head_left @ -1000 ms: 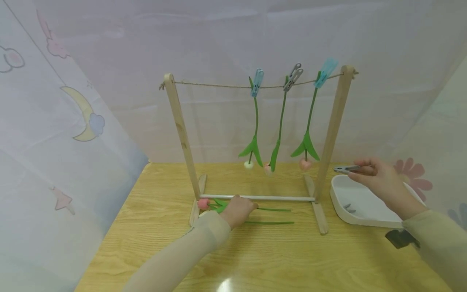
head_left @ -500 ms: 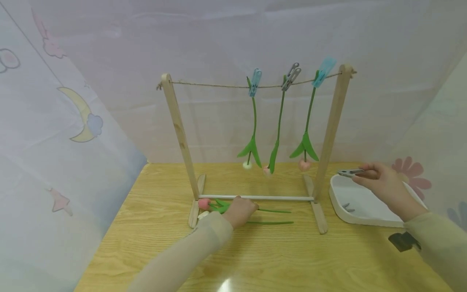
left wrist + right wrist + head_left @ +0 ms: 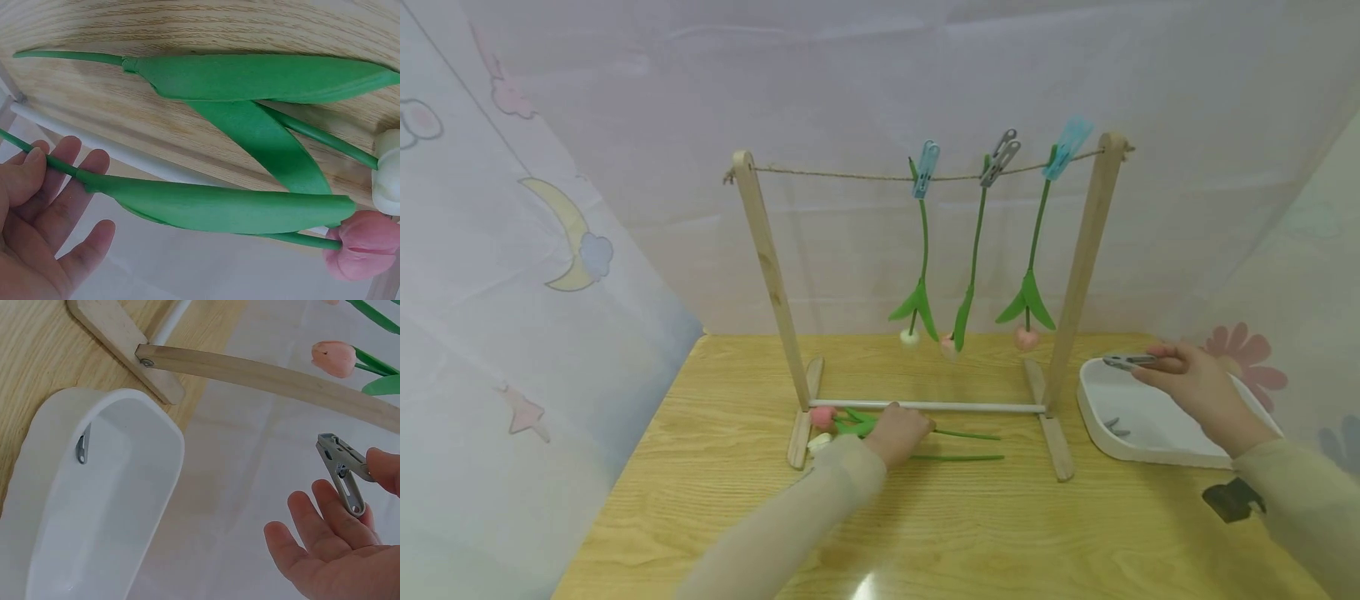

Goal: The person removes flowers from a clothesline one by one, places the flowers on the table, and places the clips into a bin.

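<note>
Two hands pinch: L hand [image 3: 898, 435] has pink tulip [image 3: 219, 206] by its stem, 6 o'clock in head view, prob. to spare its bloom; R hand [image 3: 1195, 385] has gray peg [image 3: 342, 469] by its legs, 3 o'clock, near box [image 3: 1157, 456], prob. so squeezing works it.

A pale printed fabric backdrop [image 3: 850, 75], faintly creased, rises behind the light wood-grain table [image 3: 1000, 533]; its left part carries a yellow crescent moon [image 3: 573, 223] overlapped on its right by a small blue cloud [image 3: 597, 255], with a pink star [image 3: 526, 412] lower down; a pink cloud [image 3: 512, 98] sits above the moon; at the right are a pink flower [image 3: 1253, 348] and, at the edge, a blue-grey print [image 3: 1348, 446], partly cut off; a white glare spot [image 3: 864, 587] shines on the tabletop's near part.
</note>
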`<state>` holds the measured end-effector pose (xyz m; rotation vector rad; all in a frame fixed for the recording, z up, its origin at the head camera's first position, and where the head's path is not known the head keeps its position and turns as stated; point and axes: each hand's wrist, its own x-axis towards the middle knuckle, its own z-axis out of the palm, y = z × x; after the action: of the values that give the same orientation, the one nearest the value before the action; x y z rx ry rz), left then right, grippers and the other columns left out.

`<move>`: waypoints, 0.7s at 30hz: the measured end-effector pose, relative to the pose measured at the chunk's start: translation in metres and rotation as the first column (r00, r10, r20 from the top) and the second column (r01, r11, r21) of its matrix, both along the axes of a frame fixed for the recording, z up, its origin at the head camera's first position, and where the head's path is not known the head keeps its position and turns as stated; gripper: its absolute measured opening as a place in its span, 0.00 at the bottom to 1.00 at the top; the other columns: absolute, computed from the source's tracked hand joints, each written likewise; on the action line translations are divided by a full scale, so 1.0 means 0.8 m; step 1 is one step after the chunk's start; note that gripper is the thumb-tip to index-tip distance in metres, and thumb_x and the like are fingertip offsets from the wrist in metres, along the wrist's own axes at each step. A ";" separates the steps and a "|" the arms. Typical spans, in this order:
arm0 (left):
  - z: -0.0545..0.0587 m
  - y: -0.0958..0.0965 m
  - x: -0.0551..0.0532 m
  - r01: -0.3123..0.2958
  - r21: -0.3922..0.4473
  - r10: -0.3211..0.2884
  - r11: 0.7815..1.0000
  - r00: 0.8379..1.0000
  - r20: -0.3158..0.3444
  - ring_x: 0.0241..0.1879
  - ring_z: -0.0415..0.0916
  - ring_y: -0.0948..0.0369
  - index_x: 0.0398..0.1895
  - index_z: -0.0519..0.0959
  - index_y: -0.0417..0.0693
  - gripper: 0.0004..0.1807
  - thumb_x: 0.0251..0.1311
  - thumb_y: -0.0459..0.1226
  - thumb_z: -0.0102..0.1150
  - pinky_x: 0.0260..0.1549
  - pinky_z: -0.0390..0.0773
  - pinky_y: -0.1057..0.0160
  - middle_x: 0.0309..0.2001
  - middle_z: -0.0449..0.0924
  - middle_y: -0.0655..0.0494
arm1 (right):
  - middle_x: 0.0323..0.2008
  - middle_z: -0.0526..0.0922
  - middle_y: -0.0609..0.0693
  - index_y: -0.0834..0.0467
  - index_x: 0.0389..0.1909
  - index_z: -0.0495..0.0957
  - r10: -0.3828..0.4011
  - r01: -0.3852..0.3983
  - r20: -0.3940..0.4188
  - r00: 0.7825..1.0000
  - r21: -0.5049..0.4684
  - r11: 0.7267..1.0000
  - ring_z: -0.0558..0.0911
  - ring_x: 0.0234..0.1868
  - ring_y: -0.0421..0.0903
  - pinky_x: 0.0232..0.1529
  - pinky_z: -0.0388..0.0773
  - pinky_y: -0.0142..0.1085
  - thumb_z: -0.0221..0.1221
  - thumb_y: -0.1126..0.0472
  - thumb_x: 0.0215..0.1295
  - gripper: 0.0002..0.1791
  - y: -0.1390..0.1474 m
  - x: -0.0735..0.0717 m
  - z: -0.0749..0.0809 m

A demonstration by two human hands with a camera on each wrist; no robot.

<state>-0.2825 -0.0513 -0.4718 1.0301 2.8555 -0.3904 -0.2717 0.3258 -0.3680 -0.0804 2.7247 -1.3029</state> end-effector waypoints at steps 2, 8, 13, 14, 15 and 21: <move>-0.001 0.001 -0.001 0.000 0.000 0.000 1.000 1.000 0.000 0.38 0.82 0.67 0.50 0.83 0.61 0.17 0.59 0.34 0.66 0.41 0.80 0.65 0.40 0.85 0.66 | 0.67 0.51 0.80 0.78 0.68 0.48 0.004 -0.004 0.029 1.000 -0.011 1.000 0.57 0.62 0.75 0.54 0.61 0.68 0.48 0.52 0.76 0.37 0.002 -0.001 0.000; -0.006 0.004 -0.003 -0.006 -0.005 0.006 1.000 1.000 0.002 0.39 0.81 0.67 0.50 0.83 0.63 0.17 0.60 0.35 0.66 0.41 0.79 0.65 0.39 0.85 0.67 | 0.66 0.50 0.81 0.79 0.65 0.50 0.004 -0.004 0.035 0.999 -0.008 1.000 0.58 0.61 0.75 0.53 0.64 0.66 0.48 0.53 0.76 0.35 0.007 -0.003 -0.004; -0.010 0.005 -0.003 -0.004 -0.032 0.004 0.999 1.000 -0.001 0.39 0.81 0.69 0.51 0.83 0.64 0.16 0.60 0.36 0.65 0.40 0.79 0.66 0.39 0.84 0.68 | 0.64 0.53 0.82 0.80 0.65 0.50 0.004 -0.005 0.038 0.999 0.004 1.000 0.60 0.60 0.74 0.52 0.65 0.65 0.48 0.54 0.77 0.35 0.011 -0.006 -0.009; -0.010 0.006 -0.003 -0.003 -0.038 0.003 0.999 1.000 -0.002 0.38 0.80 0.69 0.51 0.83 0.64 0.16 0.60 0.37 0.65 0.39 0.78 0.67 0.39 0.84 0.68 | 0.64 0.53 0.82 0.80 0.65 0.50 0.005 -0.005 0.038 0.999 0.007 1.000 0.60 0.60 0.74 0.52 0.66 0.65 0.48 0.54 0.76 0.35 0.012 -0.006 -0.010; -0.010 0.006 -0.003 -0.003 -0.045 0.003 0.999 1.000 -0.003 0.38 0.80 0.69 0.50 0.83 0.64 0.16 0.61 0.37 0.65 0.39 0.78 0.67 0.38 0.84 0.68 | 0.63 0.54 0.82 0.80 0.65 0.50 0.005 -0.005 0.039 0.999 0.011 1.000 0.61 0.59 0.74 0.51 0.67 0.63 0.48 0.54 0.76 0.35 0.013 -0.007 -0.011; -0.011 0.008 -0.001 -0.016 -0.018 0.016 1.000 1.000 0.025 0.39 0.81 0.68 0.49 0.83 0.63 0.15 0.61 0.37 0.65 0.39 0.79 0.66 0.40 0.84 0.67 | 0.59 0.63 0.81 0.80 0.61 0.56 0.008 -0.008 -0.002 1.000 0.076 0.997 0.76 0.44 0.38 0.41 0.76 0.33 0.52 0.55 0.74 0.32 0.020 -0.014 -0.020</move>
<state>-0.2832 -0.0445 -0.4808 1.0009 2.8308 -0.3977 -0.2825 0.3414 -0.3839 -0.0854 2.7688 -1.1968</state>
